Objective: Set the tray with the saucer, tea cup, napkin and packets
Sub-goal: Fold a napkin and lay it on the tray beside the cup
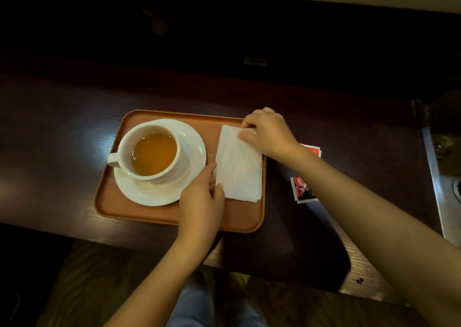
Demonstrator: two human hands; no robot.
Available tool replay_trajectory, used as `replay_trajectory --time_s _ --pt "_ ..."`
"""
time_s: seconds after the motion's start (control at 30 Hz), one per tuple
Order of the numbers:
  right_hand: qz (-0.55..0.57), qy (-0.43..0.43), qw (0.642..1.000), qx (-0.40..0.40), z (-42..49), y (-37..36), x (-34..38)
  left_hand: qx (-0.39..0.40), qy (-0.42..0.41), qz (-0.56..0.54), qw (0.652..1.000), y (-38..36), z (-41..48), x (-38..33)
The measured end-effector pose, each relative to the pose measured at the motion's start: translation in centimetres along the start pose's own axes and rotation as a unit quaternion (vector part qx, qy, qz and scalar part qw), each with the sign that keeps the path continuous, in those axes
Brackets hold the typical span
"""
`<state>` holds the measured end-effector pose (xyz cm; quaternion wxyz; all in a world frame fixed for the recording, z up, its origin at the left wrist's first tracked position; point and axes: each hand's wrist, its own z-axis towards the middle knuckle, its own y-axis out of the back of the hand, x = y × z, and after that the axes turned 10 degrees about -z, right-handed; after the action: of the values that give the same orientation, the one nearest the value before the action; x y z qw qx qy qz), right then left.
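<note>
Lying on the right half of the brown tray (109, 202) is a folded white napkin (239, 167), and both hands are touching it: the left hand (199, 202) is pinching its near-left edge, while the right hand (268, 133) is pinching the far-right corner between thumb and fingertips. Sitting on the tray's left half is a white saucer (194, 152) carrying a white tea cup (149, 149) of amber tea. Two red-and-white packets (303, 189) are lying on the dark wooden table (62, 127), just right of the tray; their printing is too blurred to read.
</note>
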<state>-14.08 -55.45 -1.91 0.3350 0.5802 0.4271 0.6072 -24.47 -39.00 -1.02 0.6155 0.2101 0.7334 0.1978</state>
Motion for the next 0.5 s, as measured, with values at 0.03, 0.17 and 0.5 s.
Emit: replay_trajectory --time_s 0.03,0.17,0.5 --pt "-0.006 0.004 1.000 -0.006 -0.1 -0.2 -0.1 -0.002 -0.010 0.010 1.000 0.0 -0.1 0.0" --pt "-0.019 0.018 0.999 -0.023 -0.2 -0.6 -0.3 -0.003 -0.049 0.077 0.996 0.2 -0.5 -0.1" --pt "0.040 -0.004 0.997 -0.069 -1.9 1.5 -3.0 -0.013 -0.136 0.162 0.977 0.2 -0.4 -1.8"
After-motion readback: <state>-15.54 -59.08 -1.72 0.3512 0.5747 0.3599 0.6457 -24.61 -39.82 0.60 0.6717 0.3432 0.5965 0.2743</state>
